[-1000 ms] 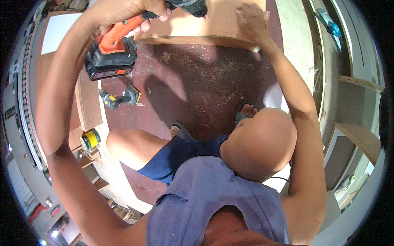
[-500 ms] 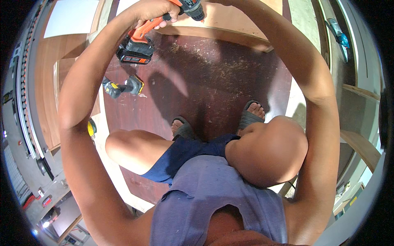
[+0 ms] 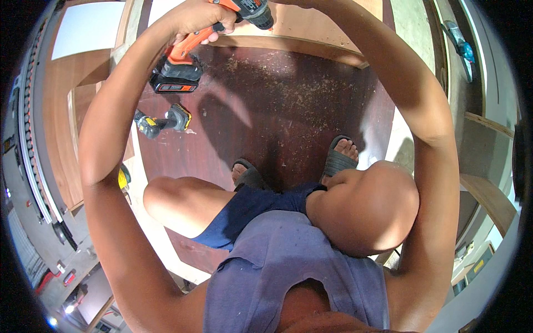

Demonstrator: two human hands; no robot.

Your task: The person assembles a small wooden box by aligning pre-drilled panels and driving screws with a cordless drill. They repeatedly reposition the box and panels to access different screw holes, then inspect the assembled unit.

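Note:
My left hand (image 3: 201, 19) is closed round the orange handle of a cordless drill (image 3: 186, 49) at the top of the view. The drill's black battery hangs toward me, and its dark chuck points to the right, over a light wooden panel (image 3: 325, 28). A small reddish tip shows just below the chuck. Only the wrist end of my right hand (image 3: 302, 3) shows at the upper edge, near the chuck and above the panel; its fingers are out of sight.
A second, black-and-yellow cordless tool (image 3: 164, 120) lies on the dark red board (image 3: 288, 119) under my sandalled feet, with sawdust scattered ahead. Wooden boards (image 3: 72, 133) are at left. A tool with a blue part (image 3: 463, 51) lies at far right.
The drill and my left hand have shifted slightly left, and the battery end sits a little lower. My right arm keeps nearly the same place.

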